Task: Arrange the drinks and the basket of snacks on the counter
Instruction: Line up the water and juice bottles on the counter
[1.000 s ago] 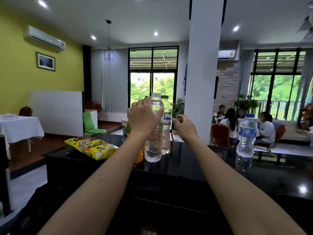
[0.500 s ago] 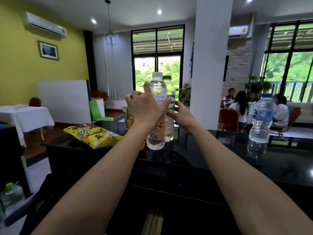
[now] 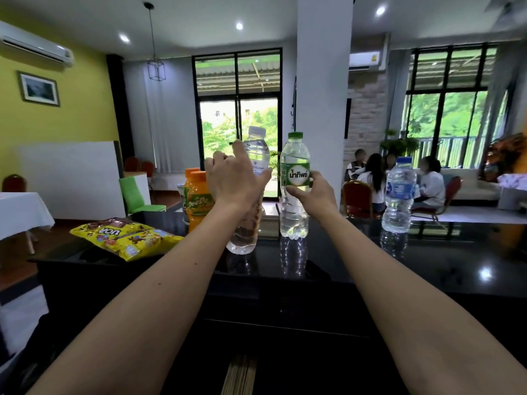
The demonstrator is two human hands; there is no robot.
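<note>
On the glossy black counter (image 3: 427, 269) my left hand (image 3: 235, 183) grips a clear water bottle (image 3: 253, 155) with a clear cap around its middle. Beside it my right hand (image 3: 312, 192) holds a green-capped, green-labelled water bottle (image 3: 295, 172) at the label. Both bottles stand upright, a small gap between them. Two orange juice bottles (image 3: 198, 201) stand behind my left wrist. Yellow snack bags (image 3: 125, 235) lie at the counter's left end. A blue-labelled water bottle (image 3: 399, 195) stands alone to the right. No basket is in view.
A white pillar (image 3: 322, 81) rises just beyond the counter. Several people sit at a table (image 3: 396, 181) behind it, with red chairs. A green chair (image 3: 134, 195) and a white-clothed table (image 3: 22, 209) stand at left.
The green-capped bottle was behind the clear one; my right hand has brought it out to the right, so the two now stand side by side. The orange bottles have come into view.
</note>
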